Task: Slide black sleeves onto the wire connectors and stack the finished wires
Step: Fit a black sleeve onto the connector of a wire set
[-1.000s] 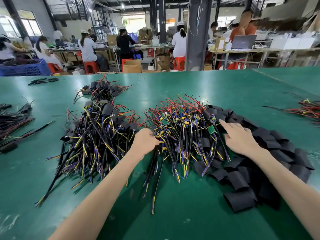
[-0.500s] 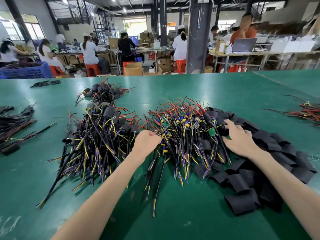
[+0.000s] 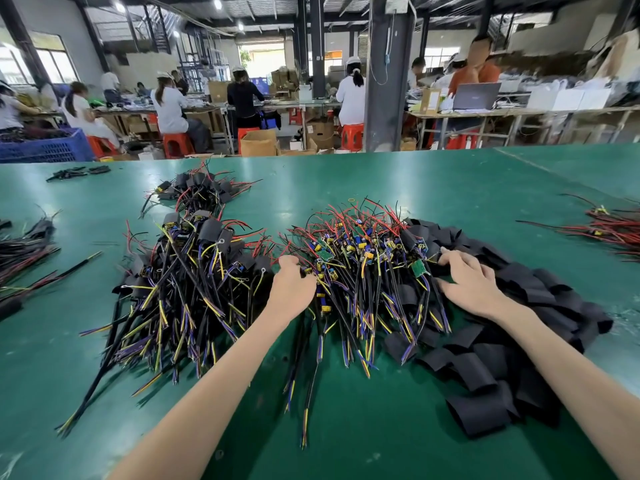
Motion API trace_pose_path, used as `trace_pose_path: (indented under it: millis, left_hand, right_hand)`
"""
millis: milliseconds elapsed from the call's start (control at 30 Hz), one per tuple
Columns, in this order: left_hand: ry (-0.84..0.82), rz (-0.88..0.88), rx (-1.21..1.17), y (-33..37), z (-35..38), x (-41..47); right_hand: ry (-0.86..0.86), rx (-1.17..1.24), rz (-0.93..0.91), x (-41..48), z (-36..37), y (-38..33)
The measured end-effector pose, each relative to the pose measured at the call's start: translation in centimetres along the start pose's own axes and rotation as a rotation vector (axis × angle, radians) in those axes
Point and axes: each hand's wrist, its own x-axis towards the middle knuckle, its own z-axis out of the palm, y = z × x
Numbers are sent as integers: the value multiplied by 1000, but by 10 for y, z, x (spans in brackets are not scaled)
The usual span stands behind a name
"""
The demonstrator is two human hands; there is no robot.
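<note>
My left hand [image 3: 292, 289] sits at the left edge of the middle pile of wires [image 3: 363, 271]. Its fingers are curled down in among the wires. The tips are hidden, so I cannot tell if they pinch one. My right hand [image 3: 467, 285] lies at the right edge of the same pile, so the pile is between my two hands. Its fingers are spread out and fairly straight, and they rest where the wires meet the black sleeves [image 3: 502, 341]. The fingertips touch a sleeve, but they do not close around it. The wires in the middle pile have bare little green boards and blue and yellow parts at the far end. Their red tails point away from me. The black sleeves lie in a big loose heap under and to the right of my right hand. It runs back beside my right arm. Just left of my left hand is the pile of finished wires [image 3: 187, 278], with black sleeves over their ends. Past that pile, farther from me, is a smaller bunch [image 3: 201, 190]. Far to the right of my right hand lie some red wires [image 3: 613, 230]. Everything is on the green table [image 3: 415, 181].
</note>
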Motion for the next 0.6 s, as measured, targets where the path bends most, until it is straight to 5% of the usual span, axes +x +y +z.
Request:
trace_pose_path:
  millis: [600]
  left_hand:
    - [227, 379, -285, 2, 4, -5]
  right_hand:
    - [40, -24, -32, 6, -5, -4]
